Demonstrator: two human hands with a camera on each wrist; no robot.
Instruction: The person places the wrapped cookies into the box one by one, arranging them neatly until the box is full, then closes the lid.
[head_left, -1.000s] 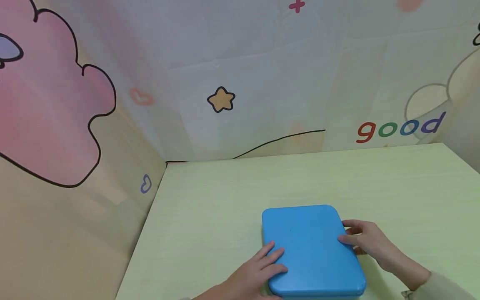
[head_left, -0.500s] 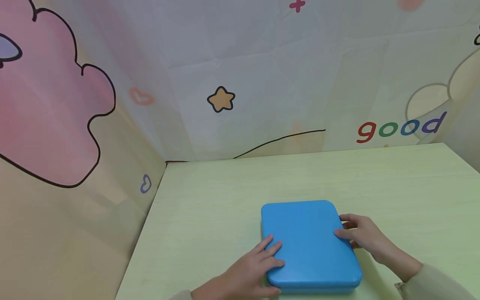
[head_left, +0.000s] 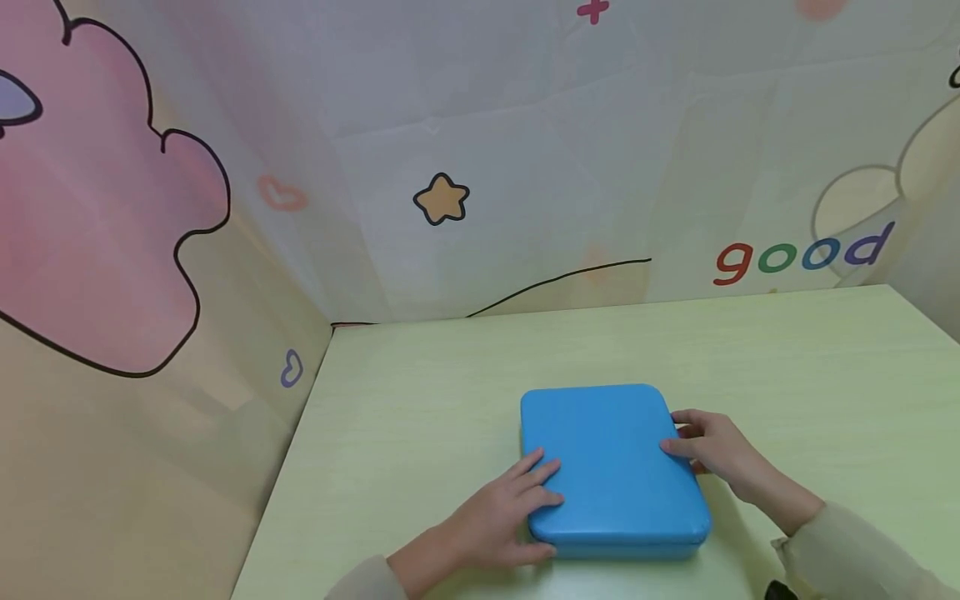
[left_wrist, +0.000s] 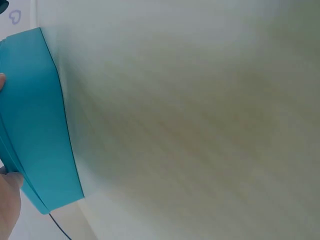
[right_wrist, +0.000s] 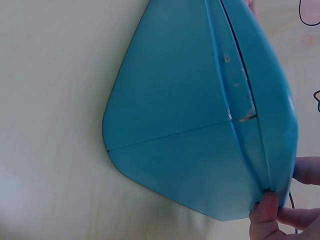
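Note:
A blue tin box (head_left: 611, 467) with rounded corners and a lid lies on the table in front of the person, its lid on. The left hand (head_left: 508, 515) holds its near left corner, spread fingers over the lid's edge and thumb against the front. On the far right edge, the right hand (head_left: 716, 450) grips with its thumb on the lid and its other fingers at the side. The left wrist view shows the box's wall (left_wrist: 37, 120) and the left thumb (left_wrist: 9, 202) by the lid seam. Scraped paint marks the seam of the box (right_wrist: 165, 90) in the right wrist view.
The pale green table (head_left: 420, 400) extends around the box. Behind it hangs a printed backdrop (head_left: 525, 183) with a star and the word "good". A pink cartoon-patterned sheet (head_left: 97, 208) borders the left side. A small black object (head_left: 780, 591) shows beside the right sleeve.
The box has slid away from the person and slightly left, with both hands moving along on it. Its front wall now shows more fully. The lid has stayed on.

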